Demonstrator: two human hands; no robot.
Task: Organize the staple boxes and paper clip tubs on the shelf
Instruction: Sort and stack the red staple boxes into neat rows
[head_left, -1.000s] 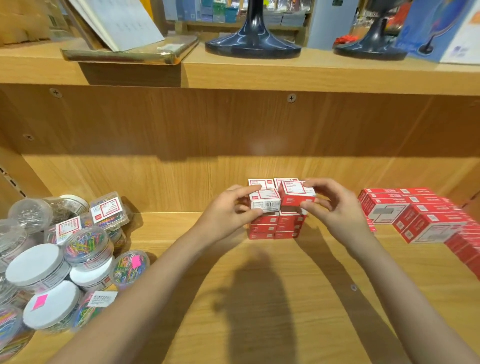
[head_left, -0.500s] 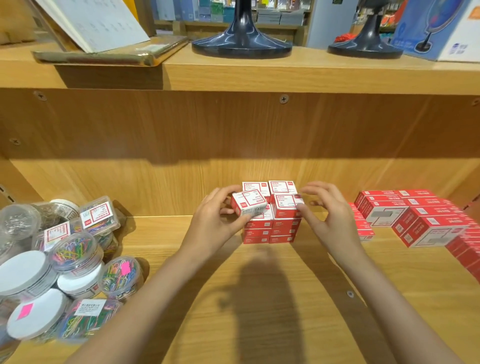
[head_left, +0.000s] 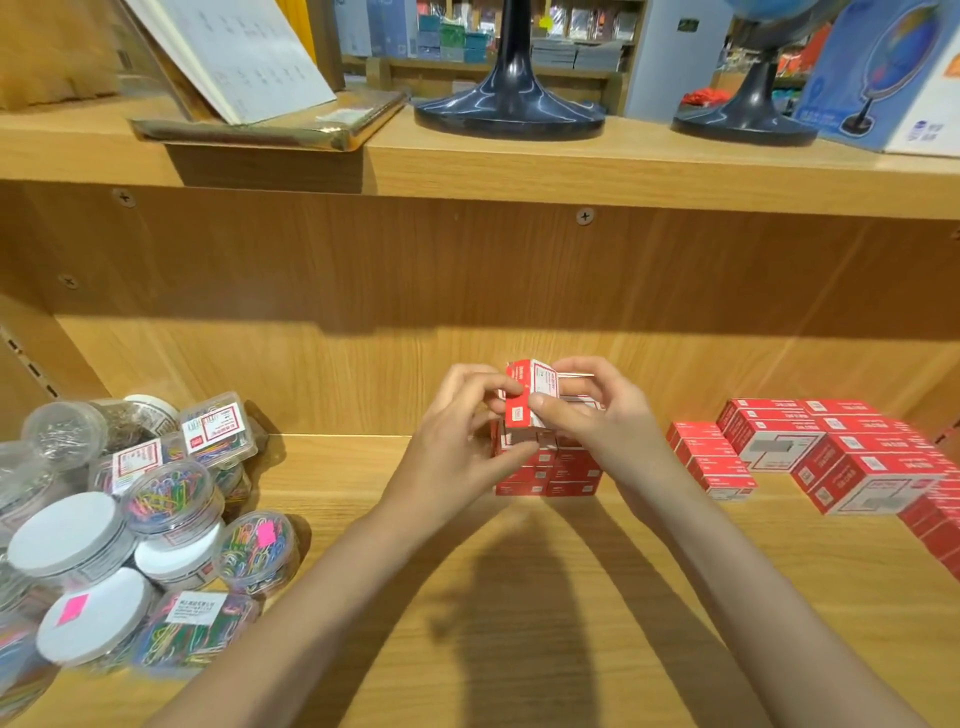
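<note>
I am pinching a small red cardboard staple box (head_left: 531, 396) with my left hand (head_left: 457, 441) and right hand (head_left: 602, 421), just above the red box stack (head_left: 545, 475).

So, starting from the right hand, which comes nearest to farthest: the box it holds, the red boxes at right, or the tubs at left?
From the right hand:
1. Held staple box, pinched between both hands.
2. Red box stacks, right side of shelf.
3. Paper clip tubs, far left.

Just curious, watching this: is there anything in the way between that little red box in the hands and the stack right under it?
Nothing visible. Both the left hand and right hand pinch the staple box directly above the small stack; only their own fingers lie between.
</note>
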